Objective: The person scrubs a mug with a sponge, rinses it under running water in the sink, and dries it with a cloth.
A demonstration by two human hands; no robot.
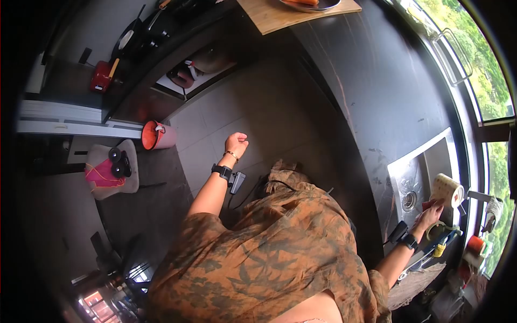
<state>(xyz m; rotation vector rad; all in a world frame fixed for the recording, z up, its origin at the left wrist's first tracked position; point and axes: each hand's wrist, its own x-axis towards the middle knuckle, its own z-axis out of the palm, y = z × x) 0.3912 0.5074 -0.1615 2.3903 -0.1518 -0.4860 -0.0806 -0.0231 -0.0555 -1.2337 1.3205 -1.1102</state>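
My left hand [237, 144] hangs over the floor left of the middle, its fingers curled in with nothing seen in them. At the right, my right hand [430, 214] is at the sink, its fingers closed against the lower side of a patterned paper roll [445, 189]. The roll lies tilted over the right part of the metal sink [424, 161], near the window side. Part of the fingers is hidden by the roll. Below and left of the roll the drain [409, 201] shows.
A dark counter [361, 81] runs along the right, with a wooden board [291, 15] and a plate of orange food at its far end. At the left are a red bin [158, 135] and a chair [128, 156]. A faucet [478, 197] stands beside the sink.
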